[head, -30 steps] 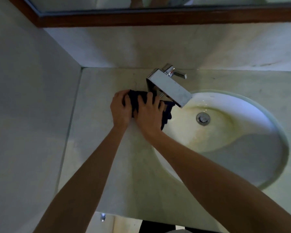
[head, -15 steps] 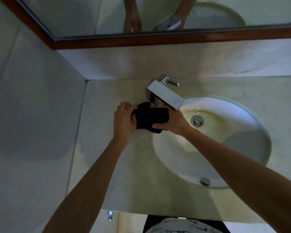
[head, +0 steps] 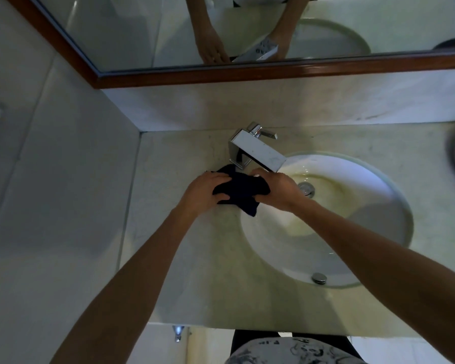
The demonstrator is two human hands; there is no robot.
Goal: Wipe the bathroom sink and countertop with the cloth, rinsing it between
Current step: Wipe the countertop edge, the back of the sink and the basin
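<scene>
Gripping the left end of a crumpled dark navy cloth (head: 241,189), the left hand (head: 204,191) curls its fingers over it above the pale marble countertop (head: 174,258). Just right, the right hand (head: 277,190) clutches the other end, so both hands hold the cloth at the left rim of the round white basin sink (head: 394,214). Just beyond them stands a square chrome faucet (head: 255,151). 1 metal drain (head: 306,189) sits right of the right hand.

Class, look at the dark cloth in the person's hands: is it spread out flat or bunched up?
Bunched up. The dark cloth is crumpled between the left hand and right hand, which grip opposite ends, a corner hanging over the sink rim.
</scene>
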